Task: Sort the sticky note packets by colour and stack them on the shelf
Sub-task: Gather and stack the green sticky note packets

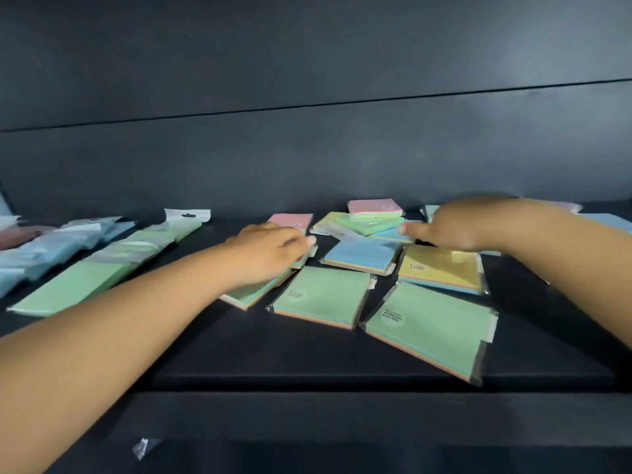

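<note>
Sticky note packets lie scattered on a dark shelf point(307, 357). My left hand point(266, 256) lies over a green packet point(251, 295), fingers curled round its far edge. Beside it are two more green packets point(321, 295) point(431, 323), a blue packet point(359, 253) and a yellow packet point(441, 265). My right hand point(444, 227) reaches palm down over the pile behind the yellow packet, thumb pointing left; its fingers are hidden. A pink packet point(374, 206) tops the pile at the back, and another pink packet point(290, 220) shows beyond my left hand.
At the left, a row of overlapping green packets point(78, 285) runs toward the back, with blue packets point(41, 254) beside it. A dark back wall point(307, 159) closes the shelf. A scrap of clear plastic point(143, 448) lies on the ledge below.
</note>
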Motion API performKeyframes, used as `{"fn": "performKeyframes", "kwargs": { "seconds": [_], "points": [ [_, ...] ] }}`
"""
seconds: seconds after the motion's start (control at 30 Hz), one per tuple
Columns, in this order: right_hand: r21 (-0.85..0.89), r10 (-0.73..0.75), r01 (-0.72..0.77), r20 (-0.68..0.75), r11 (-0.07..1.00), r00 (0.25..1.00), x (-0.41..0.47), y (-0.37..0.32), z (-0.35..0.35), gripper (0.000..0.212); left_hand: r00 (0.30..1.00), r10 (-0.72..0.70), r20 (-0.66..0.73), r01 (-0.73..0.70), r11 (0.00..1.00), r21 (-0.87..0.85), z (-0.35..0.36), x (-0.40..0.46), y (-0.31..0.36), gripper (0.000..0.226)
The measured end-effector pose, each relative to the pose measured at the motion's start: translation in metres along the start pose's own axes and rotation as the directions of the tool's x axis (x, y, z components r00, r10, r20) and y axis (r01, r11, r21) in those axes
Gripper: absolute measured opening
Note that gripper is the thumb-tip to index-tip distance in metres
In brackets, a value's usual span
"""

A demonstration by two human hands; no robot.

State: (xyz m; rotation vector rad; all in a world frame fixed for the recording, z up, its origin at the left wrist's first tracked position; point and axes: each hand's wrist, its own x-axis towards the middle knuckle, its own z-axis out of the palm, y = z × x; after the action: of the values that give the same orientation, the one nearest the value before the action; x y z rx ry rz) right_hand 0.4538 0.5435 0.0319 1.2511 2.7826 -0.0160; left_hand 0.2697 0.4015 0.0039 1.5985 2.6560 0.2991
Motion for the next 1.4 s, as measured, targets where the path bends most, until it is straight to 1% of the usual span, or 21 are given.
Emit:
{"fn": "performKeyframes", "kwargs": {
  "seconds": [0.1, 0.17, 0.23, 0.3, 0.4, 0.5, 0.63, 0.73, 0.83, 0.9, 0.93, 1.0, 1.03, 1.07, 1.1, 1.17, 1.2, 1.23, 1.3, 1.33, 1.4],
  "points": [
    [0.103, -0.144, 0.153, -0.096, 0.983, 0.985, 0.025, -0.005, -0.008, 0.053, 0.995, 0.101, 0.002, -0.101, 0.995, -0.002, 0.004, 0.008, 0.011, 0.044],
    [0.187, -0.244, 0.254, -0.075, 0.949, 0.967, 0.041, -0.011, -0.008, 0.049, 0.984, 0.167, 0.065, -0.171, 0.984, 0.054, 0.009, 0.010, 0.018, 0.046],
    [0.259, -0.292, 0.286, -0.013, 0.923, 0.956, 0.056, -0.014, -0.003, 0.044, 0.974, 0.199, 0.110, -0.210, 0.972, 0.105, 0.014, 0.010, 0.020, 0.048],
    [0.293, -0.306, 0.287, 0.020, 0.912, 0.952, 0.066, -0.017, 0.003, 0.041, 0.969, 0.240, 0.064, -0.244, 0.968, 0.054, 0.018, 0.010, 0.017, 0.044],
    [0.209, -0.310, 0.306, -0.013, 0.929, 0.951, 0.079, -0.019, 0.011, 0.050, 0.966, 0.256, -0.020, -0.257, 0.966, -0.032, 0.017, 0.008, 0.016, 0.035],
    [0.087, -0.283, 0.294, -0.123, 0.952, 0.951, 0.090, -0.019, 0.020, 0.052, 0.963, 0.265, -0.045, -0.267, 0.963, -0.040, 0.018, 0.008, 0.020, 0.032],
    [0.131, -0.248, 0.300, -0.312, 0.945, 0.917, 0.099, -0.016, 0.030, 0.044, 0.964, 0.263, -0.049, -0.266, 0.961, -0.078, 0.019, 0.007, 0.017, 0.035],
    [0.178, -0.251, 0.336, -0.377, 0.925, 0.891, 0.103, -0.015, 0.029, 0.040, 0.963, 0.263, -0.053, -0.267, 0.959, -0.090, 0.020, 0.006, 0.016, 0.037],
    [0.433, -0.179, 0.373, -0.425, 0.821, 0.887, 0.098, -0.013, 0.022, 0.036, 0.961, 0.270, -0.066, -0.276, 0.954, -0.115, 0.020, 0.009, 0.015, 0.039],
    [0.640, -0.091, 0.389, -0.446, 0.662, 0.890, 0.089, -0.012, 0.015, 0.030, 0.961, 0.263, -0.085, -0.274, 0.946, -0.174, 0.020, 0.008, 0.015, 0.039],
    [0.719, -0.039, 0.394, -0.456, 0.573, 0.889, 0.083, -0.013, 0.012, 0.024, 0.964, 0.244, -0.108, -0.264, 0.932, -0.249, 0.019, 0.007, 0.016, 0.039],
    [0.812, 0.059, 0.392, -0.460, 0.432, 0.886, 0.069, -0.019, 0.004, 0.017, 0.974, 0.152, -0.169, -0.216, 0.847, -0.486, 0.017, 0.009, 0.021, 0.041],
    [0.844, 0.083, 0.395, -0.451, 0.362, 0.889, 0.062, -0.025, 0.001, 0.021, 0.980, 0.084, -0.181, -0.182, 0.751, -0.635, 0.016, 0.012, 0.025, 0.043],
    [0.875, 0.080, 0.392, -0.429, 0.284, 0.900, 0.055, -0.032, -0.003, 0.026, 0.988, 0.025, -0.155, -0.139, 0.599, -0.788, 0.013, 0.015, 0.029, 0.043],
    [0.901, 0.044, 0.380, -0.397, 0.208, 0.917, 0.049, -0.040, -0.006, 0.028, 0.995, -0.002, -0.096, -0.087, 0.408, -0.909, 0.010, 0.018, 0.034, 0.045],
    [0.943, -0.080, 0.313, -0.305, 0.113, 0.949, 0.040, -0.058, -0.005, 0.033, 0.999, 0.037, 0.026, 0.024, 0.057, -0.998, 0.003, 0.018, 0.042, 0.057],
    [0.962, -0.125, 0.254, -0.241, 0.097, 0.962, 0.037, -0.064, -0.004, 0.041, 0.997, 0.050, 0.052, 0.055, -0.058, -0.997, 0.002, 0.017, 0.042, 0.059],
    [0.978, -0.159, 0.190, -0.174, 0.090, 0.972, 0.035, -0.069, -0.002, 0.051, 0.997, 0.033, 0.074, 0.078, -0.130, -0.989, 0.001, 0.016, 0.041, 0.056],
    [0.994, -0.217, 0.083, -0.066, 0.073, 0.974, 0.035, -0.070, 0.002, 0.064, 0.993, -0.061, 0.104, 0.092, -0.175, -0.980, 0.000, 0.015, 0.032, 0.042],
    [0.996, -0.232, 0.058, -0.040, 0.073, 0.972, 0.034, -0.070, 0.003, 0.065, 0.990, -0.102, 0.098, 0.080, -0.172, -0.982, 0.000, 0.015, 0.027, 0.034],
    [0.991, -0.200, 0.076, -0.054, 0.106, 0.978, 0.031, -0.068, 0.002, 0.055, 0.988, -0.140, 0.059, 0.038, -0.152, -0.988, -0.003, 0.016, 0.021, 0.025]
  ]
}}
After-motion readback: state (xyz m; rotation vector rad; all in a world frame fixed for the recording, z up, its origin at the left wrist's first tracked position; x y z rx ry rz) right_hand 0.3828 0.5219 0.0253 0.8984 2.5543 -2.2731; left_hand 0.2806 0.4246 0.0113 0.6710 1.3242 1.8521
